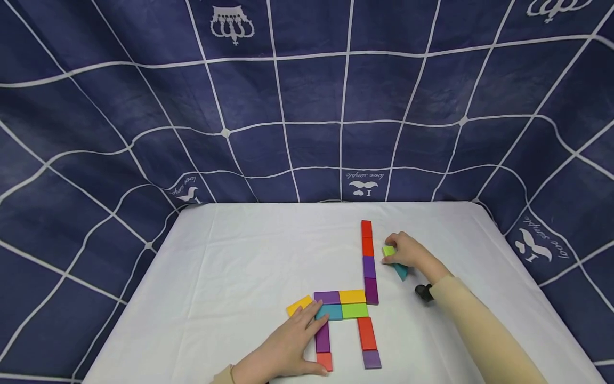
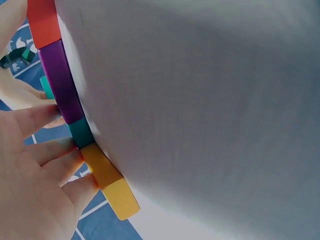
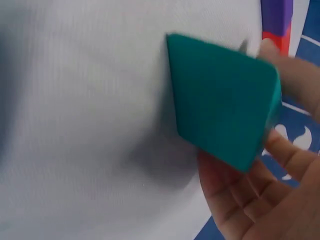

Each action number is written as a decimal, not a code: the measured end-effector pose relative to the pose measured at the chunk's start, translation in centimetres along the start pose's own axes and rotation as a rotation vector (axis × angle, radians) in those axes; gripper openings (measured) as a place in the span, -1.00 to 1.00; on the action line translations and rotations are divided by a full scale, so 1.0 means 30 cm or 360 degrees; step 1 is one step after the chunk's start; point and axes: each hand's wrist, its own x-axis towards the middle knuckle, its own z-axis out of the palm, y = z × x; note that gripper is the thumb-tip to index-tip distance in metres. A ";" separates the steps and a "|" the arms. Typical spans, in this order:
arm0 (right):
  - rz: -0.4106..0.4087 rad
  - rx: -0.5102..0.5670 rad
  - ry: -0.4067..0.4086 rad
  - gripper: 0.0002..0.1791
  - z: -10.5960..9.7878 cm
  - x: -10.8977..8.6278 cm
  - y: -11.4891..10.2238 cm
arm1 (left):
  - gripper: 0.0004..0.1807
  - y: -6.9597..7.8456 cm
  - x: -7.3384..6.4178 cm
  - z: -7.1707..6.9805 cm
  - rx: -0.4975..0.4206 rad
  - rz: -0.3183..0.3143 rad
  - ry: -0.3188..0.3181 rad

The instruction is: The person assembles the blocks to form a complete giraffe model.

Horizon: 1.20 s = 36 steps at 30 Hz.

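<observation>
Flat coloured blocks form a figure on the white cloth. Its body is a purple block point(image 1: 326, 297), a yellow block point(image 1: 352, 296), a teal block point(image 1: 330, 312) and a lime block point(image 1: 355, 311). My left hand point(image 1: 292, 344) lies with fingers spread at the body's left end, fingertips at the teal block and a slanted yellow block point(image 2: 111, 180), partly covering a purple leg block point(image 2: 61, 80). Right of the figure's tall column, my right hand point(image 1: 406, 252) grips a teal slanted-sided block point(image 3: 222, 97) between thumb and fingers. A small lime piece point(image 1: 388, 250) shows at its fingertips.
The column stacks red blocks point(image 1: 366, 237) above purple blocks point(image 1: 370, 280). A red block point(image 1: 366, 333) and a purple block point(image 1: 371, 359) make the right leg. A small black object point(image 1: 424, 292) is by my right wrist. A navy gridded curtain point(image 1: 312, 106) surrounds the table point(image 1: 240, 256).
</observation>
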 end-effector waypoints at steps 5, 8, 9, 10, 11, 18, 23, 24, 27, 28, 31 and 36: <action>0.0054 -0.0008 0.0044 -0.50 0.018 0.011 -0.005 | 0.11 -0.004 0.001 -0.001 -0.0019 -0.0015 -0.0018; 0.0036 -0.0030 0.0057 -0.55 0.014 0.021 -0.004 | 0.11 -0.005 0.000 0.001 -0.0014 -0.0015 -0.0019; 0.0030 -0.0037 0.0056 -0.55 0.009 0.024 -0.005 | 0.11 -0.005 0.001 0.000 -0.0007 -0.0011 -0.0014; 0.0024 -0.0040 0.0047 -0.55 0.004 0.029 -0.005 | 0.11 -0.005 0.001 0.001 0.0001 -0.0003 -0.0005; 0.0014 -0.0043 0.0036 -0.54 -0.003 0.035 -0.005 | 0.11 -0.005 0.001 0.001 0.0008 0.0002 -0.0003; 0.0035 -0.0003 0.0028 -0.52 -0.042 0.101 -0.009 | 0.12 -0.007 0.000 0.007 -0.0004 0.0019 -0.0020; 0.0071 0.0094 0.0160 -0.49 -0.055 0.148 -0.016 | 0.11 -0.014 0.000 0.013 -0.0024 0.0035 -0.0033; 0.0090 0.0124 0.0190 -0.50 -0.056 0.156 -0.016 | 0.11 -0.015 0.001 0.012 -0.0028 0.0038 -0.0040; 0.0121 0.0189 0.0283 -0.53 -0.062 0.176 -0.017 | 0.10 -0.016 0.003 0.008 0.0004 0.0053 -0.0048; 0.0126 0.0199 0.0307 -0.54 -0.064 0.181 -0.018 | 0.10 -0.017 0.004 0.007 0.0014 0.0051 -0.0054; 0.0114 0.0213 0.0366 -0.60 -0.073 0.199 -0.025 | 0.08 -0.019 0.005 0.005 0.0063 0.0071 -0.0039; 0.0083 0.0237 0.0404 -0.68 -0.095 0.225 -0.046 | 0.04 -0.023 0.004 0.012 0.0124 0.0125 0.0010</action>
